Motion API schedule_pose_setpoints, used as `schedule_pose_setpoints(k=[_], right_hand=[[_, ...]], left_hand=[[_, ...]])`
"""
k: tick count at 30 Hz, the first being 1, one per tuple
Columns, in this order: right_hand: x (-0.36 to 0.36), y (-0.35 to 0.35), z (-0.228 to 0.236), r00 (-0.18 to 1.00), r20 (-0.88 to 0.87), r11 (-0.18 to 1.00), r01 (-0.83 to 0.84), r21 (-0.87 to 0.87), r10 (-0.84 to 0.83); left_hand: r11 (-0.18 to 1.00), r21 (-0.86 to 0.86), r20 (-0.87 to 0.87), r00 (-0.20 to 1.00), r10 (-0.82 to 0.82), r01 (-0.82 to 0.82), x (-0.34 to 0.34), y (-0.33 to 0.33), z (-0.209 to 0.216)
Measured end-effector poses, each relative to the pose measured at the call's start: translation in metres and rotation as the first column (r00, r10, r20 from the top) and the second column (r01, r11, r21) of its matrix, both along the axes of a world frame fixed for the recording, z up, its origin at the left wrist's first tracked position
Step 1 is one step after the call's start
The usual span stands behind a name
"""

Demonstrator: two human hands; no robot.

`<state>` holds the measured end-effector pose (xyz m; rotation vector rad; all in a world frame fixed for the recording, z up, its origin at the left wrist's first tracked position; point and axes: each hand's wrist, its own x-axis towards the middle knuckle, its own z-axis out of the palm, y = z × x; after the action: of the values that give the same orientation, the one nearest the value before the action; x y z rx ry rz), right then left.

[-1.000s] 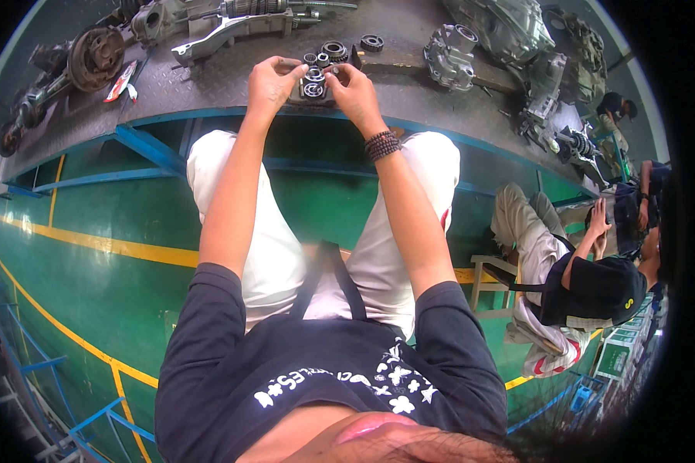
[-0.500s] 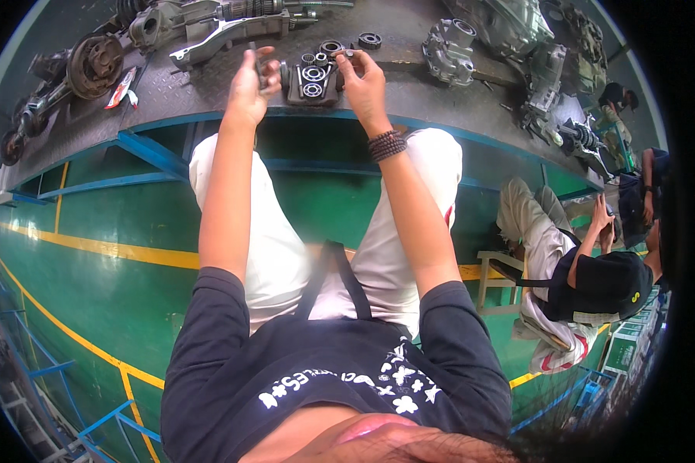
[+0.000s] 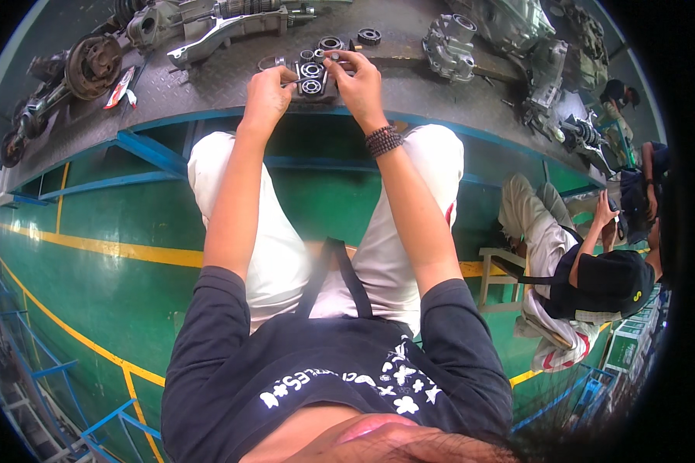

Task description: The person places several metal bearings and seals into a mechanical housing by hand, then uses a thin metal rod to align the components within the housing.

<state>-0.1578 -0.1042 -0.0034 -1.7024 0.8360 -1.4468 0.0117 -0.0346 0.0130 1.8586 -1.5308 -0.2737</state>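
A dark metal housing with two round bearings, an upper bearing and a lower bearing, lies near the bench's front edge. My left hand is closed at its left side, pinching a thin dark rod that points toward the bearings and is mostly hidden by the fingers. At the housing's upper right, my right hand pinches a small metal piece between thumb and forefinger; its exact kind is too small to tell.
Behind the housing lie a ring-shaped bearing and a toothed ring. A gearbox casing stands to the right, an axle with brake drum at far left. A seated person is on the right beside a stool.
My left hand has moved right and slightly down to the housing, its fingers closing from a looser, raised pose. The right hand has shifted slightly left, still pinching the small piece.
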Motion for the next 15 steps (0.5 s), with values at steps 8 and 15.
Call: schedule_pose_setpoints(k=[8,15], right_hand=[[0.006,-0.003,-0.005,1.000,-0.019,0.995,-0.025,-0.094,0.023],[0.011,-0.008,-0.016,0.999,-0.039,0.996,-0.006,-0.088,0.002]], left_hand=[[0.953,-0.302,-0.017,0.999,-0.034,0.028,-0.007,-0.009,-0.001],[0.944,-0.328,-0.105,0.992,-0.076,0.038,-0.017,-0.007,0.008]])
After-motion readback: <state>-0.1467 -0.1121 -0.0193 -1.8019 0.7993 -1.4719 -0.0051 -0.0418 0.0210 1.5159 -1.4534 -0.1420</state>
